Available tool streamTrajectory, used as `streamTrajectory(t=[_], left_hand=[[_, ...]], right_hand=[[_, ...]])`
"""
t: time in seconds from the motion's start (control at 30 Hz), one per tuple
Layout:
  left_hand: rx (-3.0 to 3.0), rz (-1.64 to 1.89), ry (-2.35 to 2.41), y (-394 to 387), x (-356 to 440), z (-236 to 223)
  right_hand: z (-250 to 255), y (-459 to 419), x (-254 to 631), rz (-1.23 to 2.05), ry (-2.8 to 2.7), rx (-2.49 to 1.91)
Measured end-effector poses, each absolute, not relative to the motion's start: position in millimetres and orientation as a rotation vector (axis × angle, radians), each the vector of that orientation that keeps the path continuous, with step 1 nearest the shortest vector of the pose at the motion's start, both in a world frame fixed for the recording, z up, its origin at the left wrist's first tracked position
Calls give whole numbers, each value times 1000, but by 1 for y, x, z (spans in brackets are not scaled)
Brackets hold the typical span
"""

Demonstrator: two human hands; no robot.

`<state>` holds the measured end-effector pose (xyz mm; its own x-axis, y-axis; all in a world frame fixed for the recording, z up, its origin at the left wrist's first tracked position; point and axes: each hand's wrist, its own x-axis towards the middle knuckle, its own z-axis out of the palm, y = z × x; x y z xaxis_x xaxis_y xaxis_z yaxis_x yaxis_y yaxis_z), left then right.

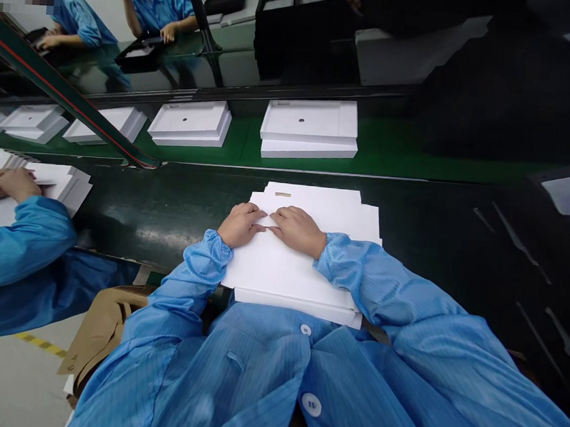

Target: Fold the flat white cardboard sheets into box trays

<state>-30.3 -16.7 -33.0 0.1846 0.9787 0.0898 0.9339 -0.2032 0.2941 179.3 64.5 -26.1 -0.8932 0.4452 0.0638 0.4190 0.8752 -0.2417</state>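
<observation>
A flat white cardboard box blank (314, 205) lies on the dark workbench (169, 213) right in front of me, on top of a white stack (285, 284) at the bench edge. My left hand (240, 224) and my right hand (297, 230) rest side by side on the sheet. Both have the fingers curled and pressed down on the cardboard, fingertips meeting in the middle. A small tan slot (282, 194) shows near the blank's far edge. Both my sleeves are blue.
Folded white boxes (308, 128) (190, 122) (104, 124) ride a green conveyor belt (390, 149) beyond the bench. A co-worker's hand (7, 183) at left presses on another white stack. Two more people in blue sit across the line. Black trays (301, 27) stand at the back. A brown carton (104, 331) sits on the floor.
</observation>
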Motion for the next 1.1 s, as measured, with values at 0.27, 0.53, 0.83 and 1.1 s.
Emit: streamTrajectory(t=[0.27, 0.53, 0.83, 1.1], left_hand=[[2423, 380, 1855, -22, -27, -37], [2609, 303, 1817, -23, -25, -28], [2677, 208, 1754, -20, -28, -25], [2583, 450, 1682, -27, -58, -28]], right_hand=[[-33, 64, 181, 188, -2934, -514], [-25, 62, 184, 44, -3043, -407], [-12, 70, 183, 88, -3119, -392], [-5, 81, 206, 107, -3136, -570]])
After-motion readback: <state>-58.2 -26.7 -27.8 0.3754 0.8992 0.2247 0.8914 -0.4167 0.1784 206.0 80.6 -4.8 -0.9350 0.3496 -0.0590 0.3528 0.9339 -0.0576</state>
